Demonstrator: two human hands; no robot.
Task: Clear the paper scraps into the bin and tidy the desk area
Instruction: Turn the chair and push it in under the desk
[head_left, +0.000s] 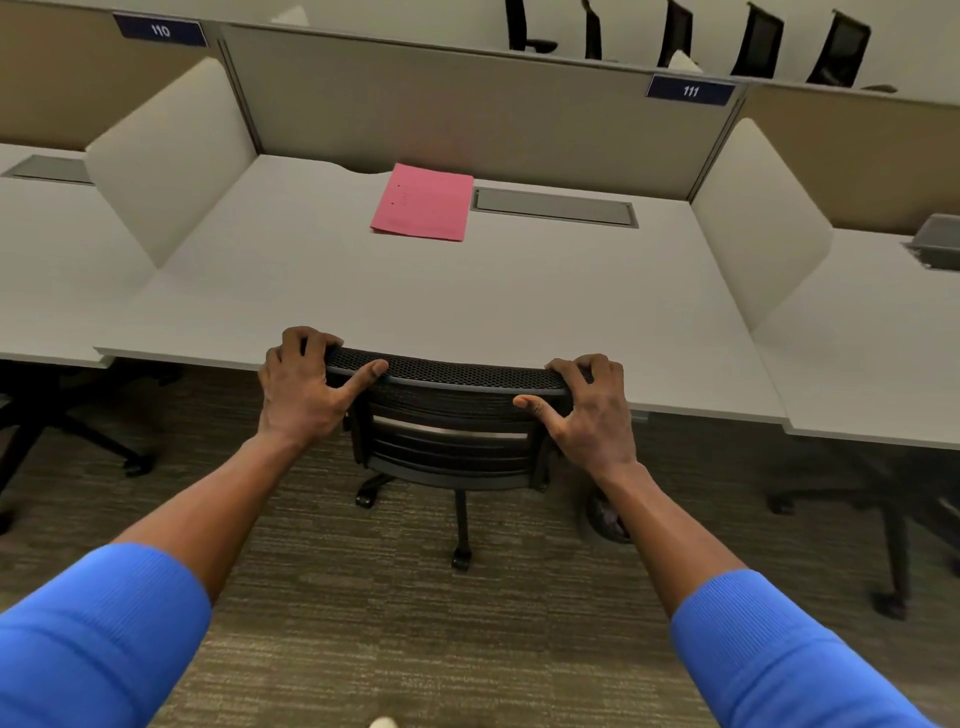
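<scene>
Both hands (301, 387) (589, 410) grip chair back (447, 374); pink folder (423, 202) on desk (311, 280).

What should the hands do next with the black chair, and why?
Probably push the chair a little farther under the desk. The left hand and right hand both grip its backrest top, which sits at the desk edge, and the desk looks clear of scraps except a pink folder.

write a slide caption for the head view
Both hands, left hand and right hand, grip the black chair backrest at a desk holding a pink folder.
</scene>
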